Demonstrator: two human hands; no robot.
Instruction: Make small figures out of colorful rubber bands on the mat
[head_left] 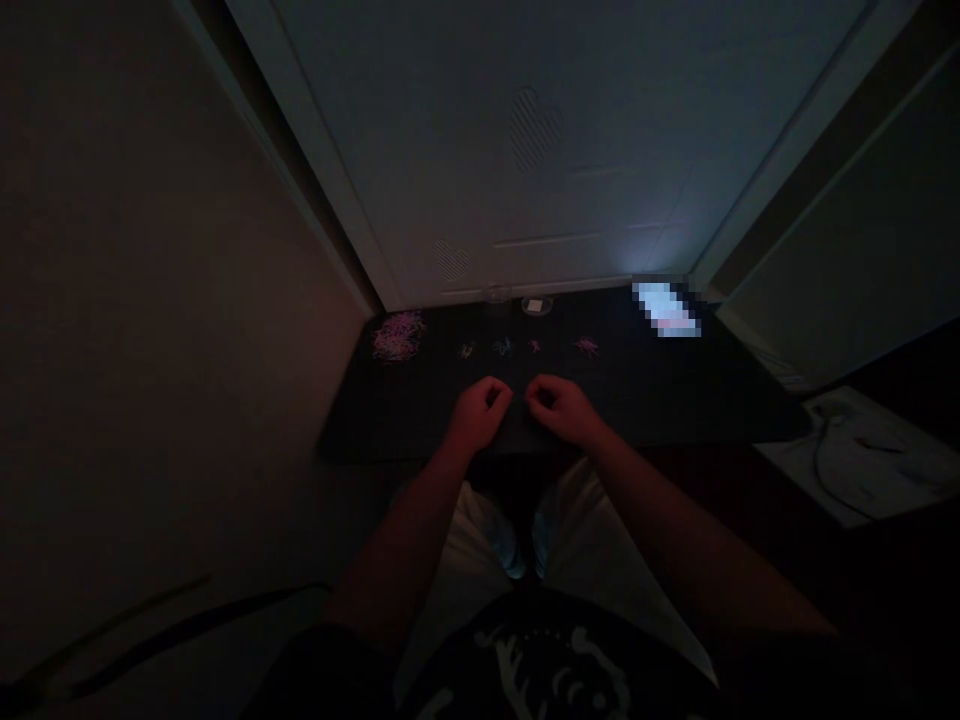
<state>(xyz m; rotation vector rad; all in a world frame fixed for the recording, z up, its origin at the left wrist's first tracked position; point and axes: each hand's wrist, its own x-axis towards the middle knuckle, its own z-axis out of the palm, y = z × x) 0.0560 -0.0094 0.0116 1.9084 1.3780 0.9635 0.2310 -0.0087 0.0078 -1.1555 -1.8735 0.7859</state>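
My left hand (481, 412) is curled above the front part of a dark tabletop (675, 400), its thumb and fingertips pinched together. Opposite it, a short gap away, my right hand (562, 408) is closed in a similar pinch. Anything between the fingertips is too small and dim to make out. Just beyond the hands lie small clusters of thin bits: a yellowish one (467, 350), a bluish one (502, 347), a small pink one (534, 346) and a wider pink one (586, 346). A larger heap of pink and purple thin pieces (398, 336) lies at the far left.
At the table's back edge stand a clear cup (497, 300) and a round clear lid or dish (536, 306) with a white square. A glowing, blurred screen (666, 308) sits back right. A white panel with heart patterns (525, 200) rises behind. The room is dim.
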